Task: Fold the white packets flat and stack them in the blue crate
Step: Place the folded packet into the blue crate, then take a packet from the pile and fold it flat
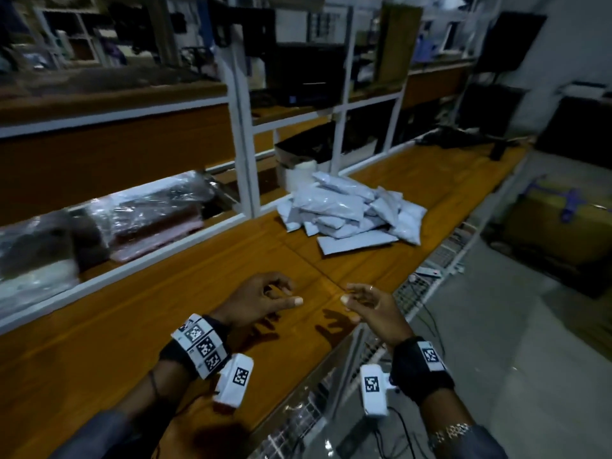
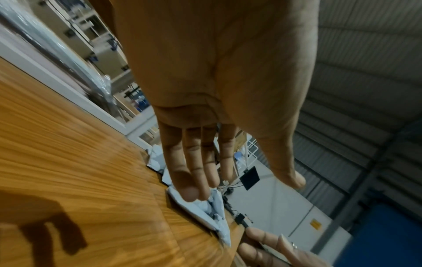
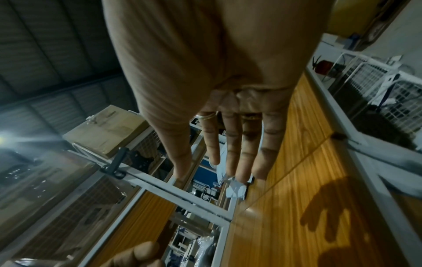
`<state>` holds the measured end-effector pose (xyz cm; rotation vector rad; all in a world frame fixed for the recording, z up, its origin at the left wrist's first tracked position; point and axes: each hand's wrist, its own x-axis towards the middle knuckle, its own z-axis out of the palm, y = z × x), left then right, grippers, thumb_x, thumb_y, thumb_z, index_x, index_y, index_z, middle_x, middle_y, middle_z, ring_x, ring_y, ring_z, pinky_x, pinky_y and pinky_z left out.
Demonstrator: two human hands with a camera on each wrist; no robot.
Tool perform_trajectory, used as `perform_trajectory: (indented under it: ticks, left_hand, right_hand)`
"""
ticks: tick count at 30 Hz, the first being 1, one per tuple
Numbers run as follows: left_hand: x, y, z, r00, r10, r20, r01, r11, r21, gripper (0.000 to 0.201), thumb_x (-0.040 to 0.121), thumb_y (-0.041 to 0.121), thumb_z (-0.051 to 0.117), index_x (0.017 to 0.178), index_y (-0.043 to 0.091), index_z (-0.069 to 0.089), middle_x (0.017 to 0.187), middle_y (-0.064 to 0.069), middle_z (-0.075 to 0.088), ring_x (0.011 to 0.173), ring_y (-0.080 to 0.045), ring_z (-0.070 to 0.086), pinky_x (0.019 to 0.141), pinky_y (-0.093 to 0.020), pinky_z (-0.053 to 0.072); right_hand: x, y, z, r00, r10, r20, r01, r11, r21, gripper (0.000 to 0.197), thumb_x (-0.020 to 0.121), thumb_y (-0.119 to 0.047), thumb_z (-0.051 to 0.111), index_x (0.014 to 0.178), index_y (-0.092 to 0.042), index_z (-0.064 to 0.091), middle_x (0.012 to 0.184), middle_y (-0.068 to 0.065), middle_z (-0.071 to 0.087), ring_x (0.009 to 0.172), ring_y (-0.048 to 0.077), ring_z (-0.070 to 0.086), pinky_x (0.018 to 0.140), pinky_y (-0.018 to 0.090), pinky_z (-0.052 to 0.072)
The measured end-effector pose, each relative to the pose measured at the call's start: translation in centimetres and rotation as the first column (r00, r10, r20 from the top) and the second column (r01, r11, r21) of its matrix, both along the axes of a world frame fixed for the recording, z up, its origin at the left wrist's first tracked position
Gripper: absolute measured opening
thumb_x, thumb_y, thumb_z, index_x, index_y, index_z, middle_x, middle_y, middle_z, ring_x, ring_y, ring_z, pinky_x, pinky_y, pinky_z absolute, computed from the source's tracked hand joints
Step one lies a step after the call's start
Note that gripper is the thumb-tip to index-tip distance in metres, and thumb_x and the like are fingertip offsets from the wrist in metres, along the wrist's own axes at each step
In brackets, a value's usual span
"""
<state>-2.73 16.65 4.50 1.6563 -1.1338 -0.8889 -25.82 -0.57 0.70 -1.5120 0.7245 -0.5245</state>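
Both hands: left hand (image 1: 265, 301) and right hand (image 1: 367, 303) loosely spread, holding nothing.
Packets: white packets (image 1: 351, 210) probably light, soft, slippery.
Grip: judged best at a flat edge.

Left hand (image 1: 265, 301) and right hand (image 1: 371, 304) held side by side, apart, fingers relaxed, holding nothing.

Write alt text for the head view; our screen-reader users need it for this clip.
Two empty hands, left hand and right hand, hover with relaxed fingers over a wooden bench. Farther along it lies a loose pile of white packets, beside white-framed shelving. No blue crate shows in this view.
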Motion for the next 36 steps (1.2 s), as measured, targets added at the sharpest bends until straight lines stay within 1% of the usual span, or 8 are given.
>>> perform_trajectory:
  ticks: [6, 10, 15, 20, 26, 29, 32, 36]
  left_hand:
    - [1.8, -6.2, -1.1, 1.0, 0.012, 0.02, -0.012, 1.0, -0.005, 0.038, 0.074, 0.041, 0.089, 0.102, 0.027, 0.07, 0.099, -0.002, 0.07, 0.085, -0.028, 0.072, 0.069, -0.053, 0.062]
    - [2.5, -10.3, -1.4, 0.98, 0.015, 0.2, -0.012, 1.0, -0.014, 0.043, 0.075, 0.034, 0.089, 0.111, 0.027, 0.067, 0.107, 0.014, 0.061, 0.096, -0.007, 0.064, 0.059, -0.016, 0.052]
    - [4.2, -16.2, -3.3, 0.9, 0.012, 0.436, 0.016, 0.998, -0.06, 0.05, 0.071, 0.035, 0.091, 0.11, 0.026, 0.063, 0.116, 0.007, 0.058, 0.106, -0.009, 0.056, 0.075, -0.007, 0.045]
    - [5.5, -21.8, -6.3, 0.86, -0.027, 0.51, 0.012, 0.999, 0.033, 0.061, 0.071, 0.038, 0.091, 0.123, 0.026, 0.059, 0.128, 0.005, 0.052, 0.116, -0.016, 0.053, 0.096, -0.036, 0.051]
    - [7.1, -26.3, -10.0, 0.871, -0.074, 0.485, 0.064, 0.997, 0.037, 0.072, 0.074, 0.06, 0.081, 0.13, 0.02, 0.059, 0.129, -0.001, 0.057, 0.117, -0.013, 0.057, 0.101, -0.036, 0.051]
    - [8.0, -27.6, -12.0, 0.845, -0.039, 0.534, 0.043, 0.999, 0.004, 0.078, 0.078, 0.066, 0.073, 0.133, 0.012, 0.06, 0.134, -0.007, 0.058, 0.124, -0.015, 0.049, 0.11, -0.029, 0.039]
    - [8.4, -29.3, -12.9, 0.801, -0.07, 0.594, 0.023, 0.996, 0.086, 0.079, 0.074, 0.045, 0.087, 0.14, 0.017, 0.054, 0.144, -0.006, 0.052, 0.134, -0.027, 0.045, 0.112, -0.04, 0.037]
    - [7.5, -30.2, -13.2, 0.716, -0.117, 0.688, -0.034, 0.979, 0.201, 0.082, 0.071, 0.051, 0.085, 0.142, 0.029, 0.05, 0.144, 0.002, 0.052, 0.134, -0.021, 0.044, 0.11, -0.041, 0.03]
  right_hand:
    - [0.6, -4.6, -0.8, 0.995, -0.077, -0.071, 0.07, 0.994, -0.09, 0.031, 0.087, -0.024, 0.08, 0.116, -0.021, 0.071, 0.109, 0.005, 0.072, 0.106, 0.022, 0.068, 0.083, 0.042, 0.06]
    - [1.6, -8.3, -0.6, 0.984, -0.088, -0.155, 0.057, 0.979, -0.196, 0.034, 0.085, -0.025, 0.082, 0.117, -0.024, 0.07, 0.111, -0.001, 0.071, 0.106, 0.015, 0.067, 0.086, 0.032, 0.058]
    - [4.7, -16.0, -1.4, 0.959, -0.133, -0.249, 0.024, 0.918, -0.397, 0.047, 0.079, -0.023, 0.086, 0.122, -0.018, 0.067, 0.119, -0.001, 0.068, 0.113, 0.013, 0.062, 0.098, 0.034, 0.052]
    - [7.7, -23.6, -3.3, 0.892, -0.149, -0.427, -0.146, 0.799, -0.583, 0.057, 0.077, -0.02, 0.086, 0.129, -0.015, 0.062, 0.128, 0.003, 0.061, 0.122, 0.018, 0.054, 0.1, 0.025, 0.041]
    - [10.4, -29.4, -6.2, 0.77, -0.1, -0.631, -0.368, 0.737, -0.566, 0.072, 0.076, -0.032, 0.082, 0.139, -0.016, 0.052, 0.146, 0.007, 0.049, 0.139, 0.027, 0.042, 0.116, 0.033, 0.031]
    - [11.0, -30.4, -6.7, 0.723, -0.056, -0.688, -0.475, 0.682, -0.555, 0.071, 0.081, -0.021, 0.079, 0.143, -0.008, 0.049, 0.148, 0.011, 0.047, 0.141, 0.031, 0.039, 0.116, 0.031, 0.023]
    - [11.6, -31.3, -6.9, 0.712, -0.07, -0.699, -0.503, 0.644, -0.577, 0.06, 0.075, -0.016, 0.073, 0.132, -0.004, 0.06, 0.135, 0.019, 0.058, 0.129, 0.039, 0.053, 0.114, 0.041, 0.031]
    - [12.6, -31.8, -5.3, 0.65, -0.015, -0.759, -0.59, 0.62, -0.518, 0.044, 0.083, -0.015, 0.064, 0.127, -0.007, 0.064, 0.126, 0.016, 0.064, 0.119, 0.035, 0.059, 0.106, 0.043, 0.044]
